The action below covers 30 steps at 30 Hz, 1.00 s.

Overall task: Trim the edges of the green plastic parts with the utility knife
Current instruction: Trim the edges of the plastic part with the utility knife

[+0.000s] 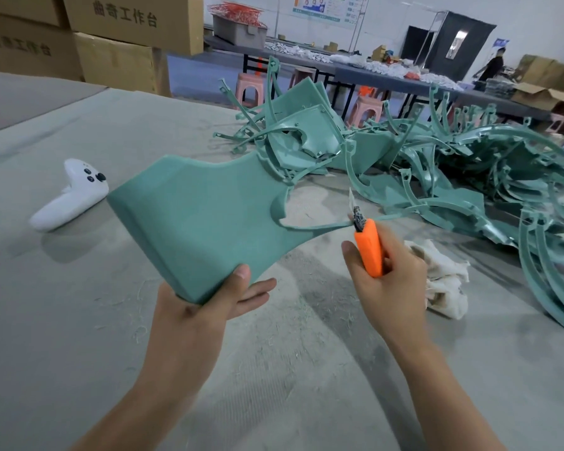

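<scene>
My left hand grips the near corner of a large green plastic part, holding it tilted up above the table. A thin curved green strip runs from the part's right edge toward the knife. In my right hand is an orange utility knife. Its blade tip points up and touches the thin strip at the part's right end.
A heap of green plastic parts covers the table's right and far side. A white controller lies at left, a crumpled cloth lies right of my right hand. Cardboard boxes stand behind; the grey felt table carries plastic shavings.
</scene>
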Each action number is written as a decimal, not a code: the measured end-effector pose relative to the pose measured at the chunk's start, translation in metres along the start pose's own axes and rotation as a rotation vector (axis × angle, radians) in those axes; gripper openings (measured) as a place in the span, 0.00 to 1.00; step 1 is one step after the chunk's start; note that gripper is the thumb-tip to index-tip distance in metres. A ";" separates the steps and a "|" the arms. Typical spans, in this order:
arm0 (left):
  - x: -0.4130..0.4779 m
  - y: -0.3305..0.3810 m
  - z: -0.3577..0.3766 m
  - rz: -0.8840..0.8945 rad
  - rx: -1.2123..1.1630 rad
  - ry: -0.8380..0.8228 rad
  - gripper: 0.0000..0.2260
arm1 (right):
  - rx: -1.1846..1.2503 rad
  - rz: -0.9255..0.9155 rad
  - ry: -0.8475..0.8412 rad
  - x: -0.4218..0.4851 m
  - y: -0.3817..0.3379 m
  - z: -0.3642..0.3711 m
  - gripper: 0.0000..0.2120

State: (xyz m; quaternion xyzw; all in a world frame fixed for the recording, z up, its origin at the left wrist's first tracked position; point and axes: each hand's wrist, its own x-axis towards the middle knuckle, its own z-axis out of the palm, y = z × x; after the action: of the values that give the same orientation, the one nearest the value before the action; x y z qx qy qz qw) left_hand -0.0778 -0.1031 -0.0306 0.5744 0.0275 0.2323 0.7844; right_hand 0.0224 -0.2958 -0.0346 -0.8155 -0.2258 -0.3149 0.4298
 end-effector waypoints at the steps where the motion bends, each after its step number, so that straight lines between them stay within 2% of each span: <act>1: 0.000 0.000 0.000 -0.022 -0.012 -0.009 0.11 | 0.069 0.037 -0.022 -0.001 -0.004 0.003 0.04; 6: 0.001 -0.001 0.000 -0.128 -0.077 -0.037 0.11 | 0.342 0.188 -0.120 -0.006 -0.025 0.015 0.09; 10: 0.002 0.000 -0.001 -0.165 -0.091 -0.062 0.13 | 0.486 0.278 -0.132 -0.007 -0.030 0.018 0.06; 14: 0.002 -0.001 0.001 -0.175 -0.090 -0.078 0.11 | 0.582 0.349 -0.125 -0.007 -0.033 0.019 0.02; 21: 0.001 -0.003 0.002 -0.189 -0.081 -0.104 0.11 | 0.644 0.406 -0.101 -0.007 -0.038 0.021 0.04; 27: 0.002 -0.002 0.001 -0.189 -0.059 -0.057 0.11 | 0.775 0.530 -0.117 -0.010 -0.048 0.018 0.14; 30: 0.002 -0.001 0.000 -0.171 -0.048 -0.024 0.10 | 0.692 0.602 -0.149 -0.010 -0.049 0.012 0.32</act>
State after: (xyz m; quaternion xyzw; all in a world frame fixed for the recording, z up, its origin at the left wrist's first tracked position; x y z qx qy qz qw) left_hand -0.0755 -0.1027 -0.0306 0.5536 0.0615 0.1581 0.8153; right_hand -0.0123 -0.2611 -0.0195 -0.6737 -0.1012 -0.0228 0.7317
